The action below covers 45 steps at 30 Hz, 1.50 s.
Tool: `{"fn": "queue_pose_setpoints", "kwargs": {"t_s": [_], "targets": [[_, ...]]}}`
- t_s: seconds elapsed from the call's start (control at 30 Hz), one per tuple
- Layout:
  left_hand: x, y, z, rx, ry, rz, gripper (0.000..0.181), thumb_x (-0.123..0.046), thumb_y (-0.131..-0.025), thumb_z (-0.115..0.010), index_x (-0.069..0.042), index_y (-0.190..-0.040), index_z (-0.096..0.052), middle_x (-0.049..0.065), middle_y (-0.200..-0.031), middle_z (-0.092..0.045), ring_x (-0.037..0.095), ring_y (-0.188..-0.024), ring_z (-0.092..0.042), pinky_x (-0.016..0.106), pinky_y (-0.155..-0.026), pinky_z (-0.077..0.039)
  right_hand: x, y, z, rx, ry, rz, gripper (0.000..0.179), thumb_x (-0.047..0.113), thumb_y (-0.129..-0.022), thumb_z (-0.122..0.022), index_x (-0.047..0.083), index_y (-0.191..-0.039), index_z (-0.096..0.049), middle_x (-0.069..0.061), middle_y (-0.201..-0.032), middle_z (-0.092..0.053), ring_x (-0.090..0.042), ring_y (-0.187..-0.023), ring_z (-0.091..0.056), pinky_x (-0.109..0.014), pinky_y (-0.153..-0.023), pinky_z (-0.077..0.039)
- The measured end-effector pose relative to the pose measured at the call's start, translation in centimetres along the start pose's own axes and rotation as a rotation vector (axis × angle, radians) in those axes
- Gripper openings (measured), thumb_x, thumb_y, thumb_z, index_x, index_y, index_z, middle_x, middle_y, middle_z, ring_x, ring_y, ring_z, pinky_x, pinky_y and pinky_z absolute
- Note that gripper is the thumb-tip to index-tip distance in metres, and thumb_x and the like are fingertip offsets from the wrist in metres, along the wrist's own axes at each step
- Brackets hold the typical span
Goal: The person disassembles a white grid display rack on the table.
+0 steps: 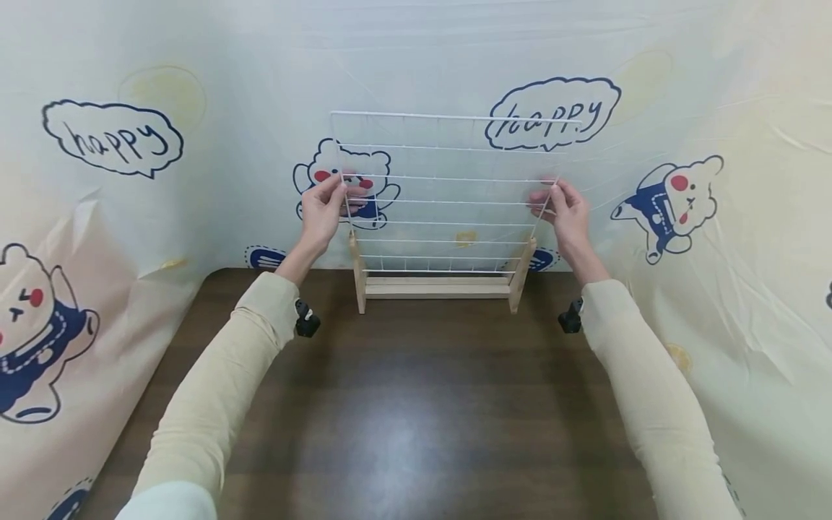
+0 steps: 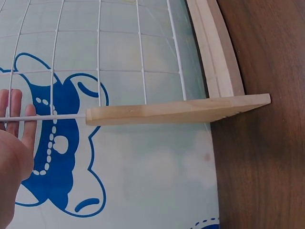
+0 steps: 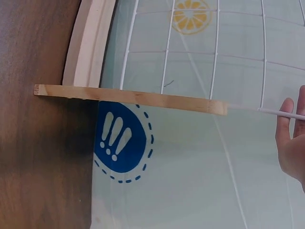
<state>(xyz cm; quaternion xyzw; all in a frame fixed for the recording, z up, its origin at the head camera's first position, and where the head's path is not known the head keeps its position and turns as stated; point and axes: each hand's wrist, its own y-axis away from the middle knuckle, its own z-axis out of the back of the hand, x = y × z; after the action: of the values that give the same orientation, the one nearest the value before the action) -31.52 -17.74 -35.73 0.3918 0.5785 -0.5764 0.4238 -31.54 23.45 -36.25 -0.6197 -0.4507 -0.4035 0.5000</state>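
A white wire grid panel [image 1: 448, 178] stands upright in a pale wooden stand [image 1: 437, 287] at the back of the dark table. My left hand [image 1: 325, 209] pinches the grid's left edge wire above the stand, thumb against fingers. At about the same height, my right hand [image 1: 567, 213] pinches the right edge wire. In the left wrist view, the grid's edge rod meets the end of a wooden side piece [image 2: 167, 110]. The right wrist view shows the other side piece [image 3: 133, 98], with the rod running from it to my fingers.
The brown wooden table [image 1: 403, 404] stretches in front of the stand. Behind and around it hangs a pale cloth [image 1: 429, 50] printed with bears and "happy" bubbles. Small black devices [image 1: 308, 318] sit at both wrists, below the cream sleeves.
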Motion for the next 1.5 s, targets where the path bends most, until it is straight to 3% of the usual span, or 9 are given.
{"fn": "queue_pose_setpoints", "kwargs": {"t_s": [0.17,0.37,0.63,0.9,1.2,1.5], "targets": [[-0.7,-0.2,0.0,-0.001,-0.018,-0.015,0.03,-0.006,-0.101,-0.049,-0.005,-0.128,-0.062,0.018,-0.108,-0.069,0.029,-0.099,-0.067,0.048,-0.091,-0.051,0.8,-0.1,-0.3,-0.004,0.007,0.011,0.027,0.013,-0.103,-0.046,-0.001,-0.123,-0.058,-0.018,-0.101,-0.067,-0.029,-0.093,-0.066,-0.046,-0.095,-0.05],[-1.1,-0.2,0.0,0.013,-0.01,0.001,0.031,-0.006,-0.101,-0.049,-0.006,-0.129,-0.061,0.016,-0.107,-0.07,0.036,-0.102,-0.064,0.05,-0.094,-0.049,1.6,0.1,-0.5,-0.021,0.004,0.01,0.027,0.012,-0.102,-0.046,-0.002,-0.123,-0.058,-0.018,-0.1,-0.067,-0.029,-0.093,-0.066,-0.043,-0.093,-0.052],[-1.8,-0.4,0.1,0.021,0.021,-0.023,0.03,-0.005,-0.101,-0.048,-0.006,-0.128,-0.062,0.02,-0.107,-0.069,0.032,-0.098,-0.066,0.049,-0.09,-0.052,2.1,0.0,-0.7,-0.037,0.002,-0.016,0.028,0.014,-0.102,-0.048,0.001,-0.125,-0.057,-0.017,-0.103,-0.066,-0.032,-0.097,-0.064,-0.051,-0.101,-0.045],[-2.2,-0.5,0.2,0.03,0.018,-0.033,0.031,-0.004,-0.101,-0.047,-0.005,-0.129,-0.061,0.021,-0.108,-0.068,0.036,-0.1,-0.066,0.05,-0.091,-0.051,2.7,-0.2,-0.8,-0.022,0.017,0.011,0.028,0.016,-0.102,-0.049,0.001,-0.124,-0.059,-0.017,-0.102,-0.067,-0.031,-0.095,-0.065,-0.049,-0.098,-0.048],[-2.8,-0.9,0.4,0.036,0.027,-0.077,0.03,-0.004,-0.101,-0.045,-0.001,-0.127,-0.061,0.027,-0.108,-0.066,0.04,-0.098,-0.065,0.051,-0.087,-0.052,3.4,-0.5,-0.8,-0.018,0.002,-0.014,0.027,0.016,-0.102,-0.05,0.003,-0.123,-0.06,-0.013,-0.099,-0.068,-0.026,-0.094,-0.067,-0.046,-0.098,-0.048],[-3.8,-1.2,0.2,0.032,0.021,-0.079,0.03,-0.004,-0.101,-0.046,-0.004,-0.126,-0.063,0.025,-0.107,-0.067,0.039,-0.097,-0.066,0.049,-0.084,-0.055,4.0,-0.9,-0.7,-0.038,0.014,-0.022,0.026,0.018,-0.101,-0.051,0.006,-0.121,-0.062,-0.014,-0.101,-0.068,-0.027,-0.095,-0.066,-0.045,-0.097,-0.05]]}}
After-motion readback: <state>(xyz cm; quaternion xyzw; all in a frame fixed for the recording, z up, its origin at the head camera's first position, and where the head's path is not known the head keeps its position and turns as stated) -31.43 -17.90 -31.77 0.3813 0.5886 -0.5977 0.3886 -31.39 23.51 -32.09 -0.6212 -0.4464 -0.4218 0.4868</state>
